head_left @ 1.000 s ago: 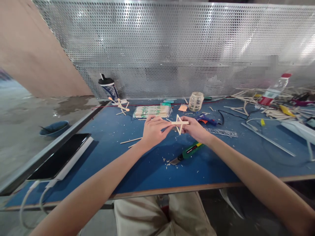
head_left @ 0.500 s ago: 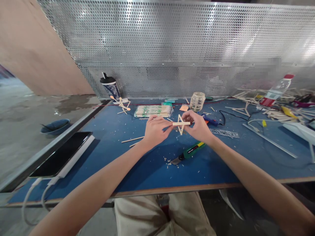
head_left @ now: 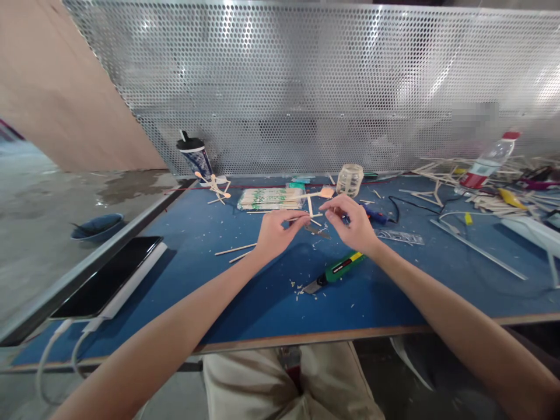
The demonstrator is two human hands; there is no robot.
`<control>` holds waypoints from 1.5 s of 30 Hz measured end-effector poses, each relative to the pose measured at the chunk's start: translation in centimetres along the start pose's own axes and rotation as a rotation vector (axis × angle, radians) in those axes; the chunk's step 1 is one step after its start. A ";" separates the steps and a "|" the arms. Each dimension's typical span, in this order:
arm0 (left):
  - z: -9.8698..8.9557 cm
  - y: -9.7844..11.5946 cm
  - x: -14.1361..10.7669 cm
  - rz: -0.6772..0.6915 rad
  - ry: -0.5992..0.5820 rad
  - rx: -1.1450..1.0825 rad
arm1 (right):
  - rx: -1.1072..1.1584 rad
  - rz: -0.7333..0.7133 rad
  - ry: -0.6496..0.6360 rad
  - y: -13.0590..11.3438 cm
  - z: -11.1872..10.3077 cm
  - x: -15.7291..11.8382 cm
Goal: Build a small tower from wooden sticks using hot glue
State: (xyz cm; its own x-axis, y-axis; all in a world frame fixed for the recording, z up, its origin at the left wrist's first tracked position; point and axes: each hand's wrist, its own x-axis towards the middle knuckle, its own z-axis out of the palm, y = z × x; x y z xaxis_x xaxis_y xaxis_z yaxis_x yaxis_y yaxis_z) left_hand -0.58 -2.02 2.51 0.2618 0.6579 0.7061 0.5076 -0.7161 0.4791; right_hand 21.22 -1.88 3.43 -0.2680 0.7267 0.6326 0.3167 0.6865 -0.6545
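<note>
My left hand (head_left: 280,232) pinches a small frame of thin wooden sticks (head_left: 310,205) at its lower left part, holding it above the blue table. Just right of the frame is my right hand (head_left: 350,221), its thumb and forefinger apart and nothing visible between them. Below the hands lies a green utility knife (head_left: 339,270) with its blade out, among wood shavings (head_left: 300,290). Behind the left hand lies a clear bag of wooden sticks (head_left: 266,199). Two loose sticks (head_left: 236,249) rest left of that hand.
A glass jar (head_left: 349,179) stands behind my right hand, near a blue glue gun (head_left: 375,215). At the right are a bottle (head_left: 490,163) and piled sticks. A lidded cup (head_left: 195,157) stands at the back left; a phone (head_left: 109,277) lies at the left edge.
The stick frame, earlier a star shape between both hands, has turned and now shows a different side. My right hand has let go of it and its fingers have parted.
</note>
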 end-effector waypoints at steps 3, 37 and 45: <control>0.1 0.1 0.0 -0.085 -0.074 -0.196 | -0.121 -0.156 -0.056 -0.4 -0.3 -0.1; -0.5 -1.6 0.7 -0.194 -0.331 -0.089 | -0.172 -0.255 -0.462 -0.7 -2.3 0.4; -0.1 -1.0 0.2 -0.421 -0.585 -0.510 | -0.022 -0.191 -0.466 -0.7 -2.1 0.5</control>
State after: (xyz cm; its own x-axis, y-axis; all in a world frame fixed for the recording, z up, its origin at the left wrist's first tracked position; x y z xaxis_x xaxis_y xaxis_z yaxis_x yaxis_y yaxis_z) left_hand -1.12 -1.16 2.17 0.5847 0.8044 0.1057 0.2650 -0.3125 0.9122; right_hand 22.80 -2.08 5.07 -0.6991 0.5258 0.4845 0.2404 0.8111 -0.5333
